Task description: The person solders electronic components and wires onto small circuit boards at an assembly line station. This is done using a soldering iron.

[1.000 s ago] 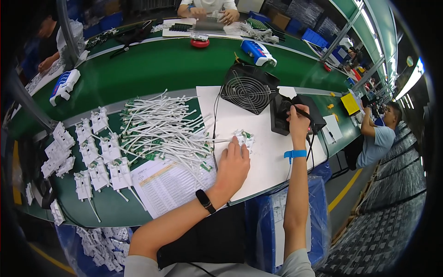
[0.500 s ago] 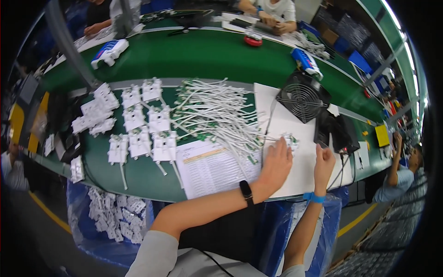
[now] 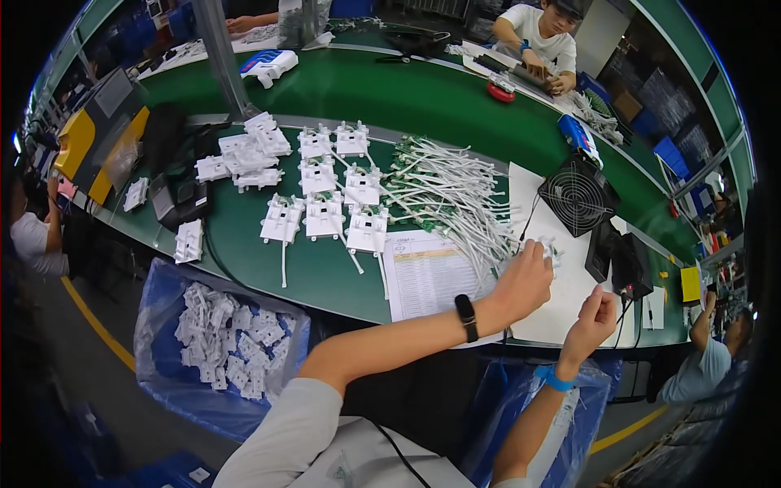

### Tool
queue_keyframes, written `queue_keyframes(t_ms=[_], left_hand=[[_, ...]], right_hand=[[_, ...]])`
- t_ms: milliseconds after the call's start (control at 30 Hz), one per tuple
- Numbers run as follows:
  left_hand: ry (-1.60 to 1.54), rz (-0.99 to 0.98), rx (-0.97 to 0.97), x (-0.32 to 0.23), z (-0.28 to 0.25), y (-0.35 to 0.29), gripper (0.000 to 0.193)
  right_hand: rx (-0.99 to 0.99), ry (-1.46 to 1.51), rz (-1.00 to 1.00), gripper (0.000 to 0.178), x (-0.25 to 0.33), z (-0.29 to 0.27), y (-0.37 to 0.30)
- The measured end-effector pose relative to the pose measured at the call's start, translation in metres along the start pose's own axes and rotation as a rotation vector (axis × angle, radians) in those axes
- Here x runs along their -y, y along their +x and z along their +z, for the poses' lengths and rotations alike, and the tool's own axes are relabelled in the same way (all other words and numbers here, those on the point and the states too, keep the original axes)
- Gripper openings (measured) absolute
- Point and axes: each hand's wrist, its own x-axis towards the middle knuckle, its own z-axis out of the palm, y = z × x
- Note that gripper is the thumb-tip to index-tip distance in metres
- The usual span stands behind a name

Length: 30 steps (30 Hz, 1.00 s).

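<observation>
My left hand [image 3: 525, 283] is over the white board [image 3: 541, 305], fingers bent and drawn together beside a small white part [image 3: 552, 250]. Whatever its fingertips hold, if anything, is hidden. To its right, my right hand [image 3: 595, 322] is raised above the near edge of the board, fingers curled closed; I cannot make out anything in them. A tangled pile of white cables with green circuit boards [image 3: 447, 191] lies left of the hands. Farther left, white plastic housings [image 3: 323, 215] with cables stand in rows. A printed sheet [image 3: 419, 276] lies partly under the cables.
A black fan [image 3: 578, 198] with a round grille and a black device [image 3: 630, 264] stand at right. Stacked white housings [image 3: 248, 152] lie left. Below the table edge is a blue-lined bin [image 3: 154, 350] of white parts. A co-worker [image 3: 541, 37] sits across the bench.
The view has turned, so the bench appears shifted to the right. My left hand's fingers look more drawn together beside the white part; my right hand stays curled.
</observation>
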Motion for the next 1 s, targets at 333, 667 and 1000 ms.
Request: queue_keyframes(t_ms=[333, 667, 1000], left_hand=[[0.297, -0.367, -0.331, 0.051, -0.24, -0.18, 0.044], [0.518, -0.524, -0.308, 0.087, -0.219, -0.226, 0.048], [0.535, -0.767, -0.304, 0.098, -0.222, -0.218, 0.09]], right_hand=[[0.241, 0.426, -0.049, 0.02, 0.087, 0.083, -0.081], [0.657, 0.01, -0.258, 0.035, 0.117, 0.174, -0.142], [0.61, -0.368, -0.434, 0.047, 0.119, 0.213, -0.169]])
